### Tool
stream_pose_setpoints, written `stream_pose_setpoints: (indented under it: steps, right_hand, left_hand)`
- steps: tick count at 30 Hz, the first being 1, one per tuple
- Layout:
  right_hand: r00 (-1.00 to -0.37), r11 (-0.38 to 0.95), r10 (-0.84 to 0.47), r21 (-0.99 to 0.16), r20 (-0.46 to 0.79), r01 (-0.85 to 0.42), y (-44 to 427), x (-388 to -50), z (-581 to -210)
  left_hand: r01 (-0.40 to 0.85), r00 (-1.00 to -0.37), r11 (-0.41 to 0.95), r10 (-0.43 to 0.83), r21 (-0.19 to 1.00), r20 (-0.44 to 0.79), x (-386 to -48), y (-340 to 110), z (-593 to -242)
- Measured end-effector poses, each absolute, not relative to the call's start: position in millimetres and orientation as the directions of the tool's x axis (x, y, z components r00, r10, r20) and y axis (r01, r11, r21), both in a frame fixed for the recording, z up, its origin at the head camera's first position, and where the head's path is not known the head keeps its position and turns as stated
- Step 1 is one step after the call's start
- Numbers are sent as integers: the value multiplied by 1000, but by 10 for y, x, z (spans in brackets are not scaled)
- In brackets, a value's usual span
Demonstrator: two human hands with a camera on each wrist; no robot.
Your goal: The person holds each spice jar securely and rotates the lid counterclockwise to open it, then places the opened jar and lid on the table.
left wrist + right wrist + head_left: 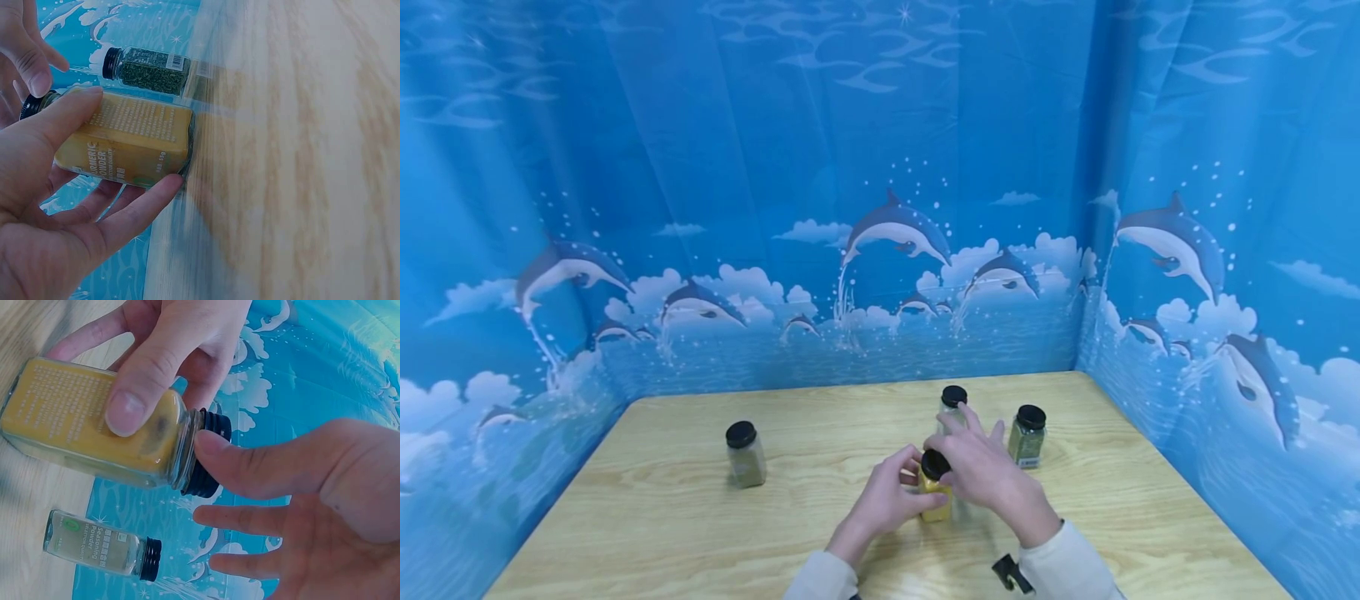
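Observation:
My left hand point(887, 498) holds a glass jar of turmeric powder point(128, 140) near the table's front, its thumb on one flat side and fingers around the other. The jar stands upright in the head view, filled with yellow powder. On its black screw lid point(209, 456) lies the thumb of my right hand point(985, 471). That hand grips the lid from above, two fingers point(250, 520) sticking out past it; its index finger is mostly hidden in the right wrist view.
A jar of green dried herbs point(1027, 440) stands right of my hands. Another black-lidded jar point(953, 398) is behind them, partly covered by my right fingers. A seasoning powder jar point(747, 463) stands at the left. Dolphin-print curtains point(760, 208) border the wooden table point(662, 533).

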State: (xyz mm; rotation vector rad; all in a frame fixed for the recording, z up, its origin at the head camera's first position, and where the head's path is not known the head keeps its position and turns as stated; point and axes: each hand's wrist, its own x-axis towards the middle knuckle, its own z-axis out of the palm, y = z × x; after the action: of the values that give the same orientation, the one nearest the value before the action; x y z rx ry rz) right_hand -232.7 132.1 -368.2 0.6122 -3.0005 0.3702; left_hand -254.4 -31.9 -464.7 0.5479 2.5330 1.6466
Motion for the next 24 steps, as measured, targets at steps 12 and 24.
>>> stream_pose_setpoints:
  steps: [12, 24]
  right_hand:
    - [-920, 890, -383, -235, 81, -391, 1326, -2326, -3688]
    - [-933, 913, -325, -206, 151, -351, 1302, -2372, -3741]
  left_hand:
    - [265, -931, 356, 336, 896, 142, -2536, -323, -4642]
    - [250, -931, 341, 342, 906, 128, -2546, -329, -4643]
